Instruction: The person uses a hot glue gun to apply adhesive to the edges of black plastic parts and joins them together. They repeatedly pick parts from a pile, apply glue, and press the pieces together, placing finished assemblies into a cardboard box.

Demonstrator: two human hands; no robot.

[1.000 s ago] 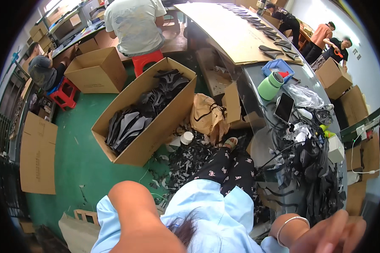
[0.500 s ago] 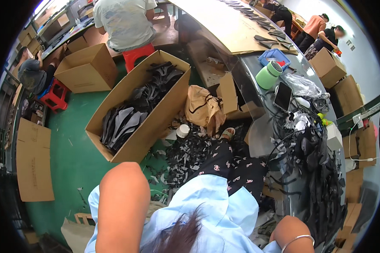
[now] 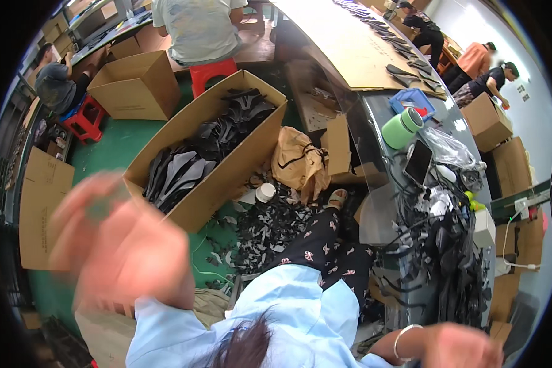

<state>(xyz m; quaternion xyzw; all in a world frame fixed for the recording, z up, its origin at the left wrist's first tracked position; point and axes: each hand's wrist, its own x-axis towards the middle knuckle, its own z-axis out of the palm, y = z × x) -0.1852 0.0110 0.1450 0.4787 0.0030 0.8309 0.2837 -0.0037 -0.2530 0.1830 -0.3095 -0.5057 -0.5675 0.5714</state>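
Green floor [image 3: 122, 147] spreads at left, where a cardboard panel [image 3: 40, 202] bears faint printing. Smooth, curved black pieces [image 3: 181, 172] lie in the open carton [image 3: 233, 168] beyond your left hand [image 3: 126, 245]; dark strips [image 3: 457, 251] heap on the glossy table [image 3: 376, 105] near your right hand [image 3: 463, 346]. You cannot tell through the blur whether either hand's fingers are spread or pressed together.

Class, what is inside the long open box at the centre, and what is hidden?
The box holds a heap of curved dark pieces. They cover its bottom, so whatever lies underneath cannot be seen.
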